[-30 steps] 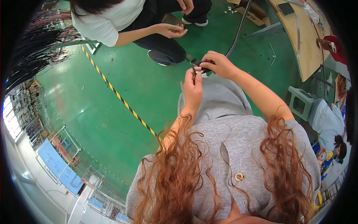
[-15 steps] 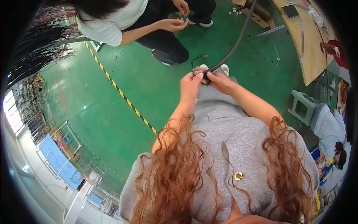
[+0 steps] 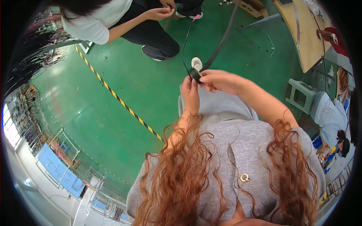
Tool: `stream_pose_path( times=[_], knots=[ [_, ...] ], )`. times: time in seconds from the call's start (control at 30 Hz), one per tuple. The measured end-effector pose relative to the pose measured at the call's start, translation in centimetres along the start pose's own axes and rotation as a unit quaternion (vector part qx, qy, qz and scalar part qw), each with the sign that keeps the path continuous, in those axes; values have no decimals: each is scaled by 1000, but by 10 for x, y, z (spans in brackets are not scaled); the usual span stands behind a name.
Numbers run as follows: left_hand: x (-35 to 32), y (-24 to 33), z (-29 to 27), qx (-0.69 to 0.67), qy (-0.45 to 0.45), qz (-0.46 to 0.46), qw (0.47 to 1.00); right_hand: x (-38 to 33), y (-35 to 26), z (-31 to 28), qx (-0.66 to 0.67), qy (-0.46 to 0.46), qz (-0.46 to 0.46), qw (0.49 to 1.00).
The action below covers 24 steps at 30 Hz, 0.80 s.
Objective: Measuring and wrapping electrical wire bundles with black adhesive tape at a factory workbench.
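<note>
In front of my body, my right hand (image 3: 218, 81) grips a roll of black tape (image 3: 195, 75) at its edge. My left hand (image 3: 191, 94) pinches a thin black wire (image 3: 184, 51) beside the roll, fingers pressed together. This wire runs up and away to a red tip (image 3: 195, 17). A thick black cable (image 3: 222, 42) comes down from the top edge and passes behind the roll and my right fingers, where its end is hidden. Whether the tape touches the wire is too small to tell.
Ahead on the left, a person in a white shirt (image 3: 92, 23) crouches. A wooden table (image 3: 301, 37), a cardboard box (image 3: 250, 6) and a grey-green stool (image 3: 300, 93) are on the right, with another person (image 3: 332, 118) near the stool. Striped tape (image 3: 117, 96) crosses the green floor.
The roll of tape has come into sight between my hands, and my right forearm has swung more level. The thin wire now stretches farther away from me. The crouching person sits farther left in view.
</note>
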State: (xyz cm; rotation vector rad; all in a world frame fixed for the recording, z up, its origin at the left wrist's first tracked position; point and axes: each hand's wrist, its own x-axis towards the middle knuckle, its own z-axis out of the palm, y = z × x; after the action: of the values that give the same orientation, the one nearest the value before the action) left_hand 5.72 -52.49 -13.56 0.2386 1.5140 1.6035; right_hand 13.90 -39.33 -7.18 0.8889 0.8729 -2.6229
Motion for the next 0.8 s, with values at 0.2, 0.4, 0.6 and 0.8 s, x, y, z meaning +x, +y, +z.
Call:
stream_pose_path(
  times=[0.2,0.4,0.6,0.8],
  knots=[
    [-27,7,21,-12,32,25,999,13,38,-7,-56,178,-1,983],
    [19,13,12,15,74,-21,997,79,34,-10,57,249,-193,947],
    [21,24,6,-80,43,-112,990,79,87,-28,26,127,-283,950],
    [31,14,-9,77,-30,-17,996,32,96,11,39,215,-247,944]
  ],
)
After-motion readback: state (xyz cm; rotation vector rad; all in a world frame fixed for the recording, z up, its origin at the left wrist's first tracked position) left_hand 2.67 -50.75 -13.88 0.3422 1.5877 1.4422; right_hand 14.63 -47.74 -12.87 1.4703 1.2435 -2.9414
